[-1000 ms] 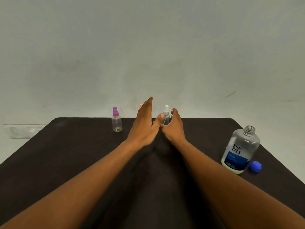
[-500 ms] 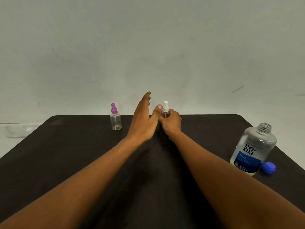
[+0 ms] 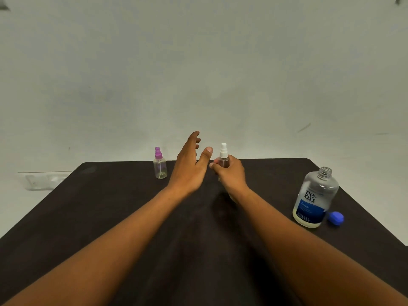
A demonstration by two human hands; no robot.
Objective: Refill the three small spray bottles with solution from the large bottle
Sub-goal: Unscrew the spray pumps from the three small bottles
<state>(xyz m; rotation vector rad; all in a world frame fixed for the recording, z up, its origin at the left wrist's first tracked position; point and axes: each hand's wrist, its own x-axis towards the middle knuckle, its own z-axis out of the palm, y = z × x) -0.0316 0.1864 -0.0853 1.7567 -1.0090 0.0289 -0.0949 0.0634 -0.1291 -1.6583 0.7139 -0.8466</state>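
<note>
At ten o'clock on the dark table (image 3: 88, 217) stands a clear purple-capped spray bottle (image 3: 160, 164). The left hand (image 3: 189, 166) hangs spread, empty. The right hand (image 3: 231, 175) grips a clear white-nozzled spray bottle (image 3: 223, 154) at twelve. At three, the uncapped large clear blue-labelled bottle (image 3: 314, 197) stands beside its blue cap (image 3: 336, 218).

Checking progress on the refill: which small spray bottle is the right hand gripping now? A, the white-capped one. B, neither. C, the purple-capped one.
A: the right hand is wrapped around the white-capped spray bottle, while the purple-capped bottle stands untouched on the table.
</note>
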